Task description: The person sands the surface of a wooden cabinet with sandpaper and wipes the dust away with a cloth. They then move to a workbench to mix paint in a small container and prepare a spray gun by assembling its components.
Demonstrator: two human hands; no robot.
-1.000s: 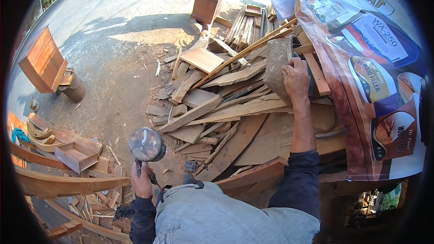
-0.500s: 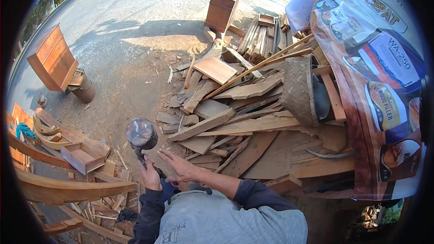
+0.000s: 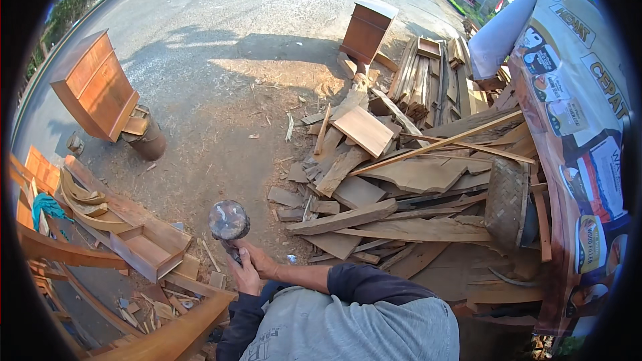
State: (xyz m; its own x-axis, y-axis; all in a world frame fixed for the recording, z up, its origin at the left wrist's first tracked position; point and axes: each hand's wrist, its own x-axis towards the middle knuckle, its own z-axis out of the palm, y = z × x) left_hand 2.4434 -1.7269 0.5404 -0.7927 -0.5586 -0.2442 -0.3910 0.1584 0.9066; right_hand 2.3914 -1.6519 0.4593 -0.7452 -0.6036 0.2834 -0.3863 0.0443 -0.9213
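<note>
A spray gun (image 3: 233,249) with a round, paint-stained cup (image 3: 229,219) on top is held upright in front of my body. My left hand (image 3: 246,277) is closed around its grip. Just beside it, my right hand (image 3: 259,259) has its fingers curled against the gun below the cup; the fingertips are partly hidden behind the gun and the left hand. To the left of the hands lies an open wooden drawer (image 3: 152,249).
Wood offcuts (image 3: 354,217) are heaped to my right with a woven basket (image 3: 509,204), beside a printed banner (image 3: 568,127). One wooden cabinet (image 3: 97,87) rests on a drum (image 3: 148,142); another cabinet (image 3: 366,30) stands farther off. Curved wooden parts (image 3: 167,331) lie lower left.
My right hand, open and apart from the gun before, has come in and closed against it. The view has turned left, and the gun with my left hand now appears lower.
</note>
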